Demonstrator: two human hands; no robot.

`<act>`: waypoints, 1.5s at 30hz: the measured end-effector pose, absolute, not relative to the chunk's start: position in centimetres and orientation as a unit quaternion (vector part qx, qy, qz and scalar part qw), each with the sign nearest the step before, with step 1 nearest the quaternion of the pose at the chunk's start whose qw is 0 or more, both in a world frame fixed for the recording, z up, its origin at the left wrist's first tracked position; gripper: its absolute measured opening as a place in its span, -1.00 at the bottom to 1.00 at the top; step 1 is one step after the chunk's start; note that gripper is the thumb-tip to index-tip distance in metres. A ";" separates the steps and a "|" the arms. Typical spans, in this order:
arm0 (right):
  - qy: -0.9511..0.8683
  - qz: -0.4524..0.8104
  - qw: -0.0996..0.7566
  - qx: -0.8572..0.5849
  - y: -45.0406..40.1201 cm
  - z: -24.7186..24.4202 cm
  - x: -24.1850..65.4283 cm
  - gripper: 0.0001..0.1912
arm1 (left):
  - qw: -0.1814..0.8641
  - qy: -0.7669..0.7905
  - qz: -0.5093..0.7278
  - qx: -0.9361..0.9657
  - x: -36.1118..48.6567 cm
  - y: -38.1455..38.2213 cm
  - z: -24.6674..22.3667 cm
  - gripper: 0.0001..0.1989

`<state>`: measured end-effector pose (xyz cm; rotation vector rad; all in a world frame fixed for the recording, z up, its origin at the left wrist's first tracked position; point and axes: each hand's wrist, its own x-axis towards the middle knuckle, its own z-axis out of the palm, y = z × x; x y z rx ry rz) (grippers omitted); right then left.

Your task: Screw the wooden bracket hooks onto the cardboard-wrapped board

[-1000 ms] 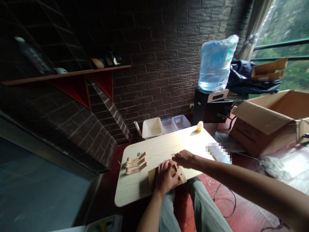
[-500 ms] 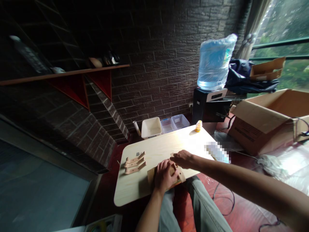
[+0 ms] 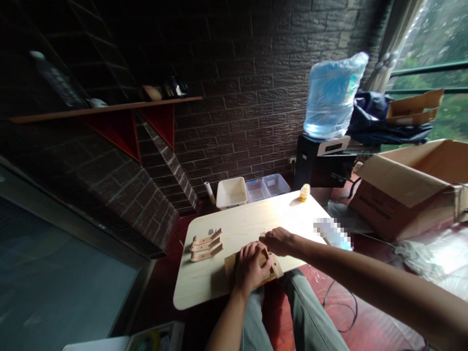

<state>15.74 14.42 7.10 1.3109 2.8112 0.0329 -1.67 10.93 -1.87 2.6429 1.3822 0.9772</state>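
A wooden piece with a flat board [image 3: 230, 265] lies at the near edge of the pale table [image 3: 201, 287]. My left hand [image 3: 250, 265] presses on it, fingers bent over its top. At its far right corner my right hand [image 3: 277, 241] is closed; what its fingers hold is too small to make out. A light wooden strip [image 3: 278, 269] with a hole runs along the right side of the piece. Several shaped wooden parts [image 3: 206, 247] lie side by side on the left of the table, with small dark screws [image 3: 212, 232] behind them.
A small yellow-capped bottle [image 3: 304, 192] stands at the table's far right corner. Behind the table are a white bin [image 3: 232, 193] and clear plastic bins [image 3: 276, 185]. A water dispenser [image 3: 310, 163] and a large cardboard box [image 3: 395, 195] stand to the right.
The whole view has shifted slightly, so the surroundings appear a little further right. Both hands keep nearly the same places on the wooden piece.
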 end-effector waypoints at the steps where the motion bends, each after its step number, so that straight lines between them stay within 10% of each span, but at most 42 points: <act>1: 0.908 0.007 0.026 0.419 14.4 7.4 15.7 -0.81 | 0.006 0.439 0.313 0.842 -1.7 10.9 -1.9 -0.67; 45: 0.895 -0.097 0.035 0.433 15.2 7.6 16.2 -0.73 | 0.064 0.461 0.288 0.837 -2.9 13.2 -3.5 -0.67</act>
